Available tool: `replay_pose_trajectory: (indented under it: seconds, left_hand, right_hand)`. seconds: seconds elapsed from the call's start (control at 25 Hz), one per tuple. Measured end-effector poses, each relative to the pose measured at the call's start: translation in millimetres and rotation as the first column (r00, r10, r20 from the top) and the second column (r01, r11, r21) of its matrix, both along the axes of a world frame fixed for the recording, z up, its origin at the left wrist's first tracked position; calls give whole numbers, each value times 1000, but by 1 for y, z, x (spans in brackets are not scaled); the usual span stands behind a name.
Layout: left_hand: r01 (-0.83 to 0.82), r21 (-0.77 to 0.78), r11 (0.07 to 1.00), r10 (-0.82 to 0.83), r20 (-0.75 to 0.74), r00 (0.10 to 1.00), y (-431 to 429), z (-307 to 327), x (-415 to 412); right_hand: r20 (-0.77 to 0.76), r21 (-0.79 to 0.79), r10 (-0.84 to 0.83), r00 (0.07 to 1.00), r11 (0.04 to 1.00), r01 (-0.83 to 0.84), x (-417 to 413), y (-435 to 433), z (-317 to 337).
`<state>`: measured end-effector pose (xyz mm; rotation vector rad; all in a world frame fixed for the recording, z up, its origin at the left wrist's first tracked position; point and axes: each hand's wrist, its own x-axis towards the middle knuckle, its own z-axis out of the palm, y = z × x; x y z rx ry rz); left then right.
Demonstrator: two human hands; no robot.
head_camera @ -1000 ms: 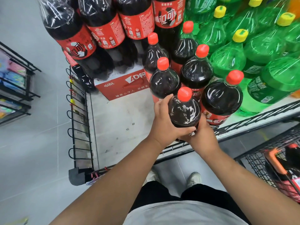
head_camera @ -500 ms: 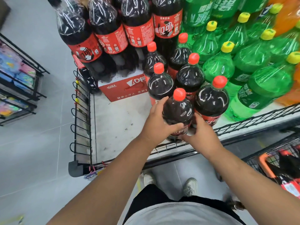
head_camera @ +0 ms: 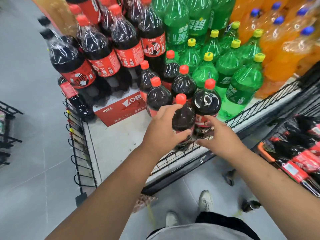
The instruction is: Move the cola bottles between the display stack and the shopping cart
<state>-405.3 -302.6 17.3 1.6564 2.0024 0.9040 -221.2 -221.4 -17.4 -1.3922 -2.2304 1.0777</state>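
The left grip [head_camera: 162, 129] curls around the front cola bottle [head_camera: 182, 118], which stands upright at the wire edge of the display stack [head_camera: 112, 146], while the right grip [head_camera: 220, 134] is open with spread fingers just beside it, near the shopping cart [head_camera: 265, 152].

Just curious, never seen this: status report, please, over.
Left grip holds front cola bottle, upright. Right grip open beside it. Neighbour colas packed tight behind; wire rail in front.

Bright overhead light is being reflected as glare off the cola bottles [head_camera: 206, 101]; edges are being blurred and bent.
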Motion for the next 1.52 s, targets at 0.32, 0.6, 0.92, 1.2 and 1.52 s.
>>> replay_pose_trajectory:
  seconds: [0.32,0.6,0.92,1.2,1.52]
  left_hand:
    - [285,120,951,-276,-86,957,5,27,54]
    - [532,-13,846,-529,-135,838,33,34,143]
    - [620,-175,765,-641,-111,760,81,19,262]
    - [617,-292,731,-666,-107,739,123,-8,358]
    - [576,-482,660,-673,-41,738,169,-61,411]
  right_hand:
    - [191,39,-226,955,974,223,69,-33,24]
    - [249,8,-387,888,918,398,162,-45,32]
    - [233,-33,-487,841,861,508,279,-35,37]
    - [296,-96,-511,807,824,558,379,-2,15]
    - [356,-221,-475,805,794,566,434,32,-31]
